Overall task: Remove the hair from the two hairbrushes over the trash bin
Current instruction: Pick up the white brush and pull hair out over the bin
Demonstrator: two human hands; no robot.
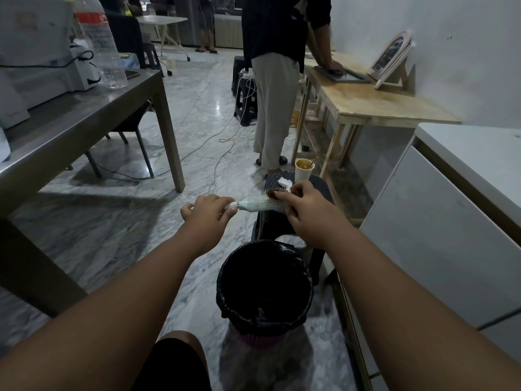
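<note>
A pale green round hairbrush (258, 206) is held level in front of me, above and beyond the trash bin (225, 280), which is lined with a black bag. My left hand (207, 214) grips the brush's white handle. My right hand (306, 211) pinches a tuft of brown hair (275, 193) at the bristles on the brush's right end. Behind the brush stands a dark stool (324, 186); something with dark bristles shows on it, mostly hidden by my right hand.
On the stool sit a paper cup (304, 168) and a white crumpled piece (284, 182). A grey table (84, 122) stands left, a white cabinet (451, 221) right. A person (275, 94) stands ahead at a wooden table (380, 100). Cables cross the marble floor.
</note>
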